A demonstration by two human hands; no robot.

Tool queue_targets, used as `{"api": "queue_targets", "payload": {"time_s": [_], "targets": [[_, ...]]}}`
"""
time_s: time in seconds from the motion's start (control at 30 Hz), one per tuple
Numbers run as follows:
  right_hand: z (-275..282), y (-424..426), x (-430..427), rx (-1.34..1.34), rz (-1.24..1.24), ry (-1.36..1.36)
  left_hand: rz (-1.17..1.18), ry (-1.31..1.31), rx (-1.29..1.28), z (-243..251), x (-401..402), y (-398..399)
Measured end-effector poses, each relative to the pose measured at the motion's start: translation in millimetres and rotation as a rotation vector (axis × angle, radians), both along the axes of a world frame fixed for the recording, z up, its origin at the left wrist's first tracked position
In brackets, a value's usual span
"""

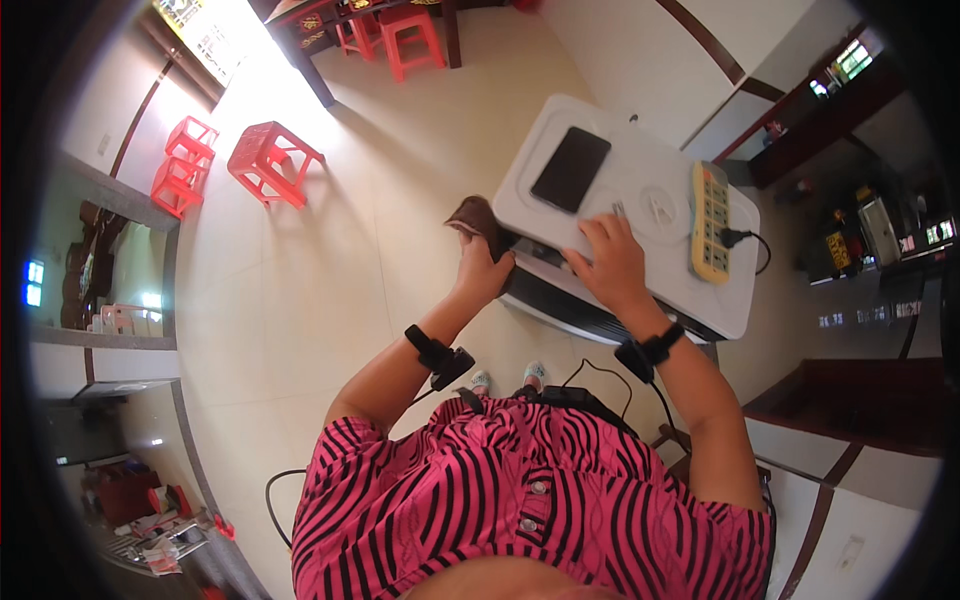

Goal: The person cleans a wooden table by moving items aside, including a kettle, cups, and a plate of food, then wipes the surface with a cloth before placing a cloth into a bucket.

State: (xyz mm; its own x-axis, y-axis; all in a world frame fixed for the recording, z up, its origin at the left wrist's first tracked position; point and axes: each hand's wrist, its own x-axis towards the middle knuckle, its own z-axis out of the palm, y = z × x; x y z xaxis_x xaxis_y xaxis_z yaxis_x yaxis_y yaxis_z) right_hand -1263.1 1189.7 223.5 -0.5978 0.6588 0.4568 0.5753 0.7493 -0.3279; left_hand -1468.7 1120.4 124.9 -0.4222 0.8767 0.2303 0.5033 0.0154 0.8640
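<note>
My left hand [482, 268] is closed around a dark brown, leather-like item [475, 214] with a pale inner edge, beside the left corner of a white-topped cabinet or appliance [645, 161]. The folds hide what kind of item it is. My right hand [616, 259] rests on the near edge of the white top, fingers spread and nothing clearly held. Just beyond its fingertips lies a small metallic piece [618, 208]. A black smartphone [571, 169] lies flat farther back. To the right, a round recess [661, 211] holds a small pale object, too small to name.
A yellow power strip [711, 222] with a black plug [732, 238] sits on the top's right part. Red plastic stools [271, 163] stand on the tiled floor, several more near the wall and a dark wooden table [315, 64]. Black cables [626, 386] hang near my body.
</note>
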Motion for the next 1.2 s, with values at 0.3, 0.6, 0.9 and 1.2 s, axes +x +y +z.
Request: {"api": "queue_targets", "payload": {"time_s": [0.3,0.6,0.9,1.2], "targets": [[-5,20,-39,0.023,-0.024,0.037,0.010,-0.004,0.136,81,18,28],[-2,19,-70,0.015,-0.038,0.065,0.132,0.240,0.192,24,-3,34],[-7,19,-56,0.059,-0.067,0.071,-0.042,-0.024,-0.162,-2,-16,25],[-18,37,8,0.040,-0.061,0.154,-0.722,0.109,-0.298,51,21,-13]]}}
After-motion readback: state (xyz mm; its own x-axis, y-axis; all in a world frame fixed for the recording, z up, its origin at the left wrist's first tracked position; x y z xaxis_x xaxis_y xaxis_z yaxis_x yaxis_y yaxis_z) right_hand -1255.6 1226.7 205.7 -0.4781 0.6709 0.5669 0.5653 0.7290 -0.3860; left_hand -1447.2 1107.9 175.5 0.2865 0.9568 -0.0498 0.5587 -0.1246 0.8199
